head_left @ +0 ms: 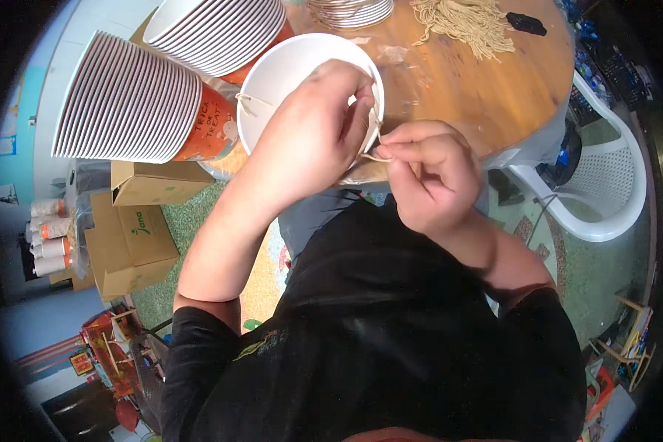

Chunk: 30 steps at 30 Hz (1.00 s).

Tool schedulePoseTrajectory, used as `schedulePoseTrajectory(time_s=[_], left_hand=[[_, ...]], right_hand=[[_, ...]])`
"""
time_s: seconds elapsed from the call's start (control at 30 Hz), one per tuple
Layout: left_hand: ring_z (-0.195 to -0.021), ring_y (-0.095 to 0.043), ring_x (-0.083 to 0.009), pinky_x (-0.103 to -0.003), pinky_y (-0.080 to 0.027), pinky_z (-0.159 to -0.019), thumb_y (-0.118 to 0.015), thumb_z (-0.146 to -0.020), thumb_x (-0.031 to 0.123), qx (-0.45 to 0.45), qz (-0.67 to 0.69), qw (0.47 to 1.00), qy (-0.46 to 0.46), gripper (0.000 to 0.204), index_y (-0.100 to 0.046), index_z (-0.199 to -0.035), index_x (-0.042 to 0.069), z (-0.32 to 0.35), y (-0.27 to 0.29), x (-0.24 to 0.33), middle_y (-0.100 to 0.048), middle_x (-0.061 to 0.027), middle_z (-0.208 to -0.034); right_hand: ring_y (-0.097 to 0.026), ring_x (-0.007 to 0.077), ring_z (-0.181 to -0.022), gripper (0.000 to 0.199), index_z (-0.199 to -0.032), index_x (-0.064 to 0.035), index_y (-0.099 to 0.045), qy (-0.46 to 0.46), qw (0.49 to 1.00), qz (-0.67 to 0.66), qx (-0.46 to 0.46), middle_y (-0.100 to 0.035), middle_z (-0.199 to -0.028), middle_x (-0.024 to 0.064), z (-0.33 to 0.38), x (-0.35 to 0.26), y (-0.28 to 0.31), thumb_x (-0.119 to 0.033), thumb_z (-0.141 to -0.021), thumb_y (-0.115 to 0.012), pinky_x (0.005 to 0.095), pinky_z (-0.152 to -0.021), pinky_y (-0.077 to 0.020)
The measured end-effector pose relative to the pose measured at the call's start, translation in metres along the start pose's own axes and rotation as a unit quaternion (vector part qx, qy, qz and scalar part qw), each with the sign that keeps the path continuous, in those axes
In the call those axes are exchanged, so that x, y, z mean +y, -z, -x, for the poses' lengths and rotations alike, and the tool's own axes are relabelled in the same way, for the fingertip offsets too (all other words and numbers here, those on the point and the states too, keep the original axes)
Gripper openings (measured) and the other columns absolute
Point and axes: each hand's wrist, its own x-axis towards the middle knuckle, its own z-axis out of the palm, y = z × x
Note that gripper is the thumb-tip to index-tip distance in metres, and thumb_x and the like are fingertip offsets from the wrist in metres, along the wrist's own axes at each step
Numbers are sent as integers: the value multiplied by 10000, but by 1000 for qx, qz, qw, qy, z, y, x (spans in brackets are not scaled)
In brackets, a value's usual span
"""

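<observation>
A white paper bucket [269, 70] lies tipped on the table's near edge, its open mouth facing up toward me. My left hand [331, 110] reaches across the mouth, fingers curled together at the right side of the rim; what they grip is hidden. My right hand [435, 166] is just outside that rim, thumb and index finger pinching a thin beige cord [376, 157]. The cord runs in a short loop between the rim and my right fingertips. Another short piece of beige cord [252, 98] shows at the bucket's left rim.
Nested orange-and-white buckets [132, 99] lie at the left, with another nested stack [217, 33] behind. A pile of beige cords [468, 26] and a black item [527, 23] rest on the round wooden table [464, 88]. Cardboard boxes [132, 243] stand lower left, a white plastic chair [604, 169] right.
</observation>
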Motion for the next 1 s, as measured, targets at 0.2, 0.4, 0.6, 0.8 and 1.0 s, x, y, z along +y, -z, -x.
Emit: schedulePoseTrajectory(time_s=[0.2, 0.4, 0.6, 0.8, 1.0], left_hand=[[-849, -570, -80, -270, -495, -734, -592, -1169, 88, -47, 208, 964, 157, 83, -606, -1161, 6, 5, 15, 13, -623, 6, -975], [-842, -589, -124, -299, -499, -748, -945, -891, 204, -139, 92, 984, 64, 607, -669, -1394, 5, 22, 47, 24, -637, 4, -944], [-864, -707, -119, -293, -553, -733, -905, -928, 91, 13, 118, 993, 29, 403, -717, -1270, -6, 31, 43, 28, -765, -67, -1006], [-1170, -764, -190, -317, -635, -1000, -777, -1004, -87, 141, 504, 852, -3, 456, -596, -1420, -46, 41, 17, 3, -767, -182, -1289], [-996, -735, -108, -269, -612, -911, -783, -1036, -25, 278, 482, 828, 69, 249, -648, -1245, -16, 33, -18, -29, -768, -65, -1116]], right_hand=[[-758, 185, -1084, 138, -1153, 50, -618, -205, 918, -334, 56, -719, -1205, 170, 4, 0, -12, 151, -1059, -628, 313, -970, -632], [-759, 171, -1076, 105, -1126, 53, -653, -261, 901, -344, 36, -734, -1200, 158, -1, -9, -2, 126, -1052, -671, 297, -969, -628], [-609, 283, -1428, 885, -1576, 29, -393, -109, 968, -224, 15, -503, -1610, 233, 1, 5, 1, 17, -873, -930, 417, -1174, -538], [-373, 315, -1636, 1602, -1783, -110, 52, -262, 907, -329, -6, -245, -1795, 150, 9, 27, 16, -269, -690, -1108, 518, -1326, -383], [-368, 340, -1635, 1505, -1781, -101, 11, -187, 949, -253, -5, -253, -1792, 172, -32, 49, 22, -233, -743, -1071, 520, -1322, -383]])
